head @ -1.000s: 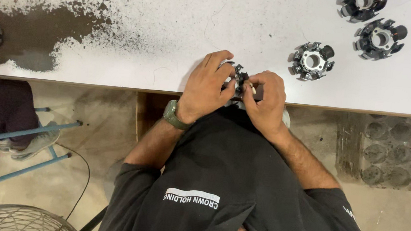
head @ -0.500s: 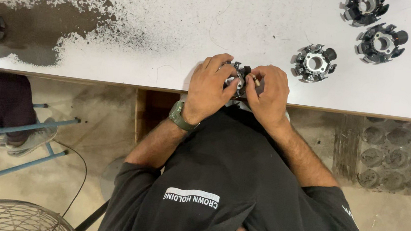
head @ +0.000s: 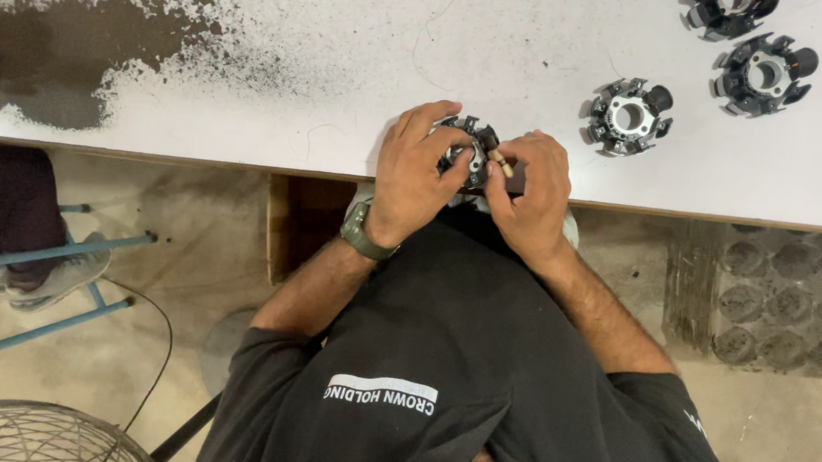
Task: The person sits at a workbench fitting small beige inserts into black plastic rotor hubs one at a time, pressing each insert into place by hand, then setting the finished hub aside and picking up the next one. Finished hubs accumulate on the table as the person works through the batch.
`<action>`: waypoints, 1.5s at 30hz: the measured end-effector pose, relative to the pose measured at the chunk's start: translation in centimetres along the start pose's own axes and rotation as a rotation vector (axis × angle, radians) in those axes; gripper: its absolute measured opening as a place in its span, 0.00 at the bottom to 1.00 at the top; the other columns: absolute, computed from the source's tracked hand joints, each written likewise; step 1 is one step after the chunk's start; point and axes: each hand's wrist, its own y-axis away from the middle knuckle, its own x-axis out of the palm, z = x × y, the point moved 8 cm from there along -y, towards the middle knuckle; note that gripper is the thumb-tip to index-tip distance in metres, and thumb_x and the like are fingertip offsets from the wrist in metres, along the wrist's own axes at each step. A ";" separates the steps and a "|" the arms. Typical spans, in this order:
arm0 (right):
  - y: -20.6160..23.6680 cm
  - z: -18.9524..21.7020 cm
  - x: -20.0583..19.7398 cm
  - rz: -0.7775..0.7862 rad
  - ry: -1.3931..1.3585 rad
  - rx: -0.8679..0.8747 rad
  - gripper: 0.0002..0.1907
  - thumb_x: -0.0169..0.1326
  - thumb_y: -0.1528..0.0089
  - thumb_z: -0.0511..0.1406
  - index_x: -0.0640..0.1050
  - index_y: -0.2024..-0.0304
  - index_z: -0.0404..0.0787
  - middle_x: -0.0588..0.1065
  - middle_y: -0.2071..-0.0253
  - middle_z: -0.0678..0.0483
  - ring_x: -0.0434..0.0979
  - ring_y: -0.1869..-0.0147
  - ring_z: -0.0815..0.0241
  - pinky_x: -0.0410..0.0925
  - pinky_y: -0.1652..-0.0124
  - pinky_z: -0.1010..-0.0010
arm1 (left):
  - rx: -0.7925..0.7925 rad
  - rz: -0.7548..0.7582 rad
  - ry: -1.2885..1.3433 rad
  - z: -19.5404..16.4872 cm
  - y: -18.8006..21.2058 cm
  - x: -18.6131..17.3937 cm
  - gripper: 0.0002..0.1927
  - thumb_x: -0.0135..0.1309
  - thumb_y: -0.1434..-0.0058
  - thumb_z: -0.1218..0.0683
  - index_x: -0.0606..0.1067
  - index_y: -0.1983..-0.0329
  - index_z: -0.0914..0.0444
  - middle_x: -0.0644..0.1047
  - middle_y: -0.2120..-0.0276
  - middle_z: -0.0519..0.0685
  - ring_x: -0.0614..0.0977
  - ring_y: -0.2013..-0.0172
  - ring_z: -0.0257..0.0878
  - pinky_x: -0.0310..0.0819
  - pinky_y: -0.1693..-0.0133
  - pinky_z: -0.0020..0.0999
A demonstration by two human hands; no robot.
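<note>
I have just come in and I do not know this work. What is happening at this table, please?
A person in a black shirt leans over a white table and holds a small round metal part with dark teeth in both hands, at the table's near edge. The left hand covers one side, the right hand pinches the other. Three similar parts lie apart on the table towards the right. Dark dust covers the left part of the table.

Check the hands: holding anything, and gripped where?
Both hands, left hand and right hand, hold one round black-and-metal toothed part by its opposite rims at the table edge.
</note>
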 end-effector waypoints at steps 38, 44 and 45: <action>1.1 0.2 -0.1 -0.009 -0.029 -0.069 0.16 0.63 0.40 0.24 0.73 0.53 0.39 0.77 0.57 0.50 0.78 0.49 0.49 0.62 0.33 0.46 | 0.055 -0.013 0.187 1.1 0.5 0.2 0.10 0.63 0.41 0.64 0.77 0.57 0.62 0.76 0.44 0.49 0.78 0.46 0.48 0.76 0.46 0.41; 0.9 0.4 0.1 0.014 0.021 -0.076 0.17 0.63 0.40 0.24 0.74 0.52 0.40 0.76 0.56 0.51 0.77 0.49 0.50 0.62 0.32 0.46 | 0.062 -0.010 0.200 1.0 0.6 0.2 0.11 0.63 0.40 0.64 0.77 0.56 0.61 0.75 0.43 0.49 0.78 0.45 0.48 0.76 0.46 0.41; 0.8 0.4 0.1 0.016 0.021 -0.079 0.17 0.63 0.40 0.24 0.74 0.52 0.39 0.76 0.56 0.51 0.77 0.49 0.50 0.63 0.32 0.47 | 0.058 -0.012 0.201 1.0 0.6 0.2 0.11 0.63 0.40 0.64 0.77 0.56 0.61 0.75 0.43 0.49 0.78 0.44 0.48 0.76 0.46 0.40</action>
